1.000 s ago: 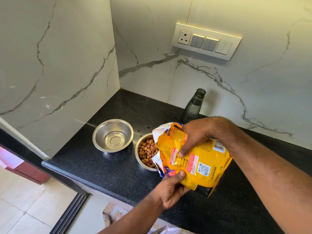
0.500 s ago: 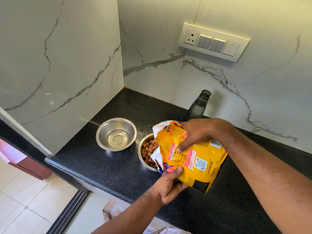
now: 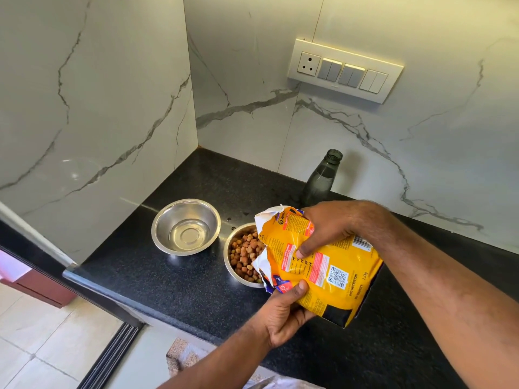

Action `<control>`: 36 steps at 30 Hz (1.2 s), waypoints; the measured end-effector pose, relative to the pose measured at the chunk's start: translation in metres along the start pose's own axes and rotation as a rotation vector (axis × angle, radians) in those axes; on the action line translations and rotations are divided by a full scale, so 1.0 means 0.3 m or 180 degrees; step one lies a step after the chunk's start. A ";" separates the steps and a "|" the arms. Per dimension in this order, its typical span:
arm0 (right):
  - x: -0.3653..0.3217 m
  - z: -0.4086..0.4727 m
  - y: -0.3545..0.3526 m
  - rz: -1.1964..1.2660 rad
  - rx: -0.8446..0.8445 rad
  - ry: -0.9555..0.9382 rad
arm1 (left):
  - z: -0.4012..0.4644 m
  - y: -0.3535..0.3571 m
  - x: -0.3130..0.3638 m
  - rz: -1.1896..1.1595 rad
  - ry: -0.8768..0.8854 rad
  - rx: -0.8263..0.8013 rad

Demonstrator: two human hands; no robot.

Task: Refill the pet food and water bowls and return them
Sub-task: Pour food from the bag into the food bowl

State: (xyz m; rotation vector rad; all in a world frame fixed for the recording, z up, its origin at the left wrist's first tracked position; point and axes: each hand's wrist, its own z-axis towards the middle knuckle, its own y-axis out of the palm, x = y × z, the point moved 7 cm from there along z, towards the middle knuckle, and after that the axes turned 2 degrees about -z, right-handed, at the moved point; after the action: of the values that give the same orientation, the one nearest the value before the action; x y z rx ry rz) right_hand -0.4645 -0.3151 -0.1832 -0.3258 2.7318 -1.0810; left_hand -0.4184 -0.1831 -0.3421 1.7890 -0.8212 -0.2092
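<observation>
Yellow food bag [image 3: 325, 269] clamped in both hands — left hand [image 3: 283, 315] underneath, right hand [image 3: 327, 227] on top — torn mouth over kibble-filled bowl [image 3: 244, 256].

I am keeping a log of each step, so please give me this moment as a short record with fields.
surface: black countertop in a marble-walled corner
left bowl: steel bowl, appears to hold clear water
food bowl: steel bowl with kibble, partly behind the bag
bag: yellow dog food bag, torn mouth over the food bowl
left hand: grips bag from below
right hand: grips bag top
bottle: dark, uncapped, by the wall
</observation>
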 end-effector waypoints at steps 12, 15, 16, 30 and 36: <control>-0.040 0.021 -0.052 -0.0121 0.0481 -0.0100 | 0.001 -0.002 0.092 -0.0027 0.0134 0.0068; -0.022 0.028 -0.051 -0.0081 0.0485 -0.0051 | 0.007 0.006 0.091 -0.0035 0.0087 0.0077; -0.015 0.028 -0.050 -0.0055 0.0472 -0.0036 | 0.009 0.009 0.087 -0.0024 0.0066 0.0071; 0.044 -0.027 0.031 -0.0010 0.0437 -0.0112 | 0.005 -0.011 0.007 0.0187 0.0052 -0.0038; 0.071 -0.074 0.089 0.0003 0.0556 -0.0160 | -0.014 -0.028 0.001 0.0480 0.0127 0.0020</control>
State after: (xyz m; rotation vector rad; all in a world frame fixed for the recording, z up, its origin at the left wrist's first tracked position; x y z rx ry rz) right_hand -0.4941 -0.2875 -0.1876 -0.3204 2.5709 -1.2821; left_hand -0.4126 -0.1788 -0.3480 1.7230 -0.9244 -0.0722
